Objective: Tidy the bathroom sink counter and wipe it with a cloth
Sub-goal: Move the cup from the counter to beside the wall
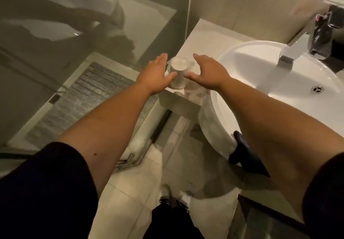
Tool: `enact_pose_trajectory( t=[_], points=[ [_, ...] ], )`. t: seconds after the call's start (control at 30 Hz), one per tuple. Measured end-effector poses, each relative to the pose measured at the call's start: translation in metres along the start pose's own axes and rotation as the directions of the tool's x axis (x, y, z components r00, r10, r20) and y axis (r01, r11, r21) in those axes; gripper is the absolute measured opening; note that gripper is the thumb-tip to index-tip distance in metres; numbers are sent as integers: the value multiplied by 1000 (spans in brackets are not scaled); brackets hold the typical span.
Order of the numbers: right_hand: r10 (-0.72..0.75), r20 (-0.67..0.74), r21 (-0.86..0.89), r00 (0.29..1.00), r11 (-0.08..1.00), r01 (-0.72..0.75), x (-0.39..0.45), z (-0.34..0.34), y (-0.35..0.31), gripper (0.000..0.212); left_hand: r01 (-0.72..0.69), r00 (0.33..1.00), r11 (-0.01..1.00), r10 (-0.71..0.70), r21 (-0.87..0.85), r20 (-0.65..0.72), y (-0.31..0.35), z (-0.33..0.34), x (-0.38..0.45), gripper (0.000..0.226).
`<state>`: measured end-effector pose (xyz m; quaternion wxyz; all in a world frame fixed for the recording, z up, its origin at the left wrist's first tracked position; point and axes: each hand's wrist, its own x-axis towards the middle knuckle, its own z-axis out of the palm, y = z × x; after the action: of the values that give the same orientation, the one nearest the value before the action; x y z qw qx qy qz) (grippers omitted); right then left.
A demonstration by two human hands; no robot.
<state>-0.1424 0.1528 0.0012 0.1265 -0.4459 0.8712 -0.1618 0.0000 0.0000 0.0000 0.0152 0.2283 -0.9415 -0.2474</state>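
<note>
A clear drinking glass (pixel 179 73) stands on the pale stone counter (pixel 202 41), close to its front left corner. My left hand (pixel 156 75) is spread just left of the glass, thumb near its side. My right hand (pixel 208 73) is spread just right of it, thumb pointing at the glass. Both hands flank the glass with fingers apart; neither clearly closes on it. A dark cloth (pixel 245 157) hangs over the front rim of the white basin (pixel 260 56), partly hidden by my right forearm.
A chrome faucet (pixel 290 56) juts over the basin from the back right. A glass shower partition (pixel 74 43) rises directly left of the counter edge. Below lies a tiled floor (pixel 167 164) with my shoes in view.
</note>
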Motion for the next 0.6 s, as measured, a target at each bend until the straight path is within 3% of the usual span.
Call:
enact_pose_trajectory(
  t=[0.1,0.33,0.6],
  points=[
    [4,50,45,999,999,-6,12,2,2,84,13,999,997,-9,-79,43,-1,0,13,73],
    [4,53,152,999,988,-12,24,2,-1,62,-74,995,977,86,-199,49,6,-2,23,42],
    [25,-131,261,991,965,10,-10,-54,-6,59,-154,988,970,152,-186,-27,55,-38,18,43]
  ],
)
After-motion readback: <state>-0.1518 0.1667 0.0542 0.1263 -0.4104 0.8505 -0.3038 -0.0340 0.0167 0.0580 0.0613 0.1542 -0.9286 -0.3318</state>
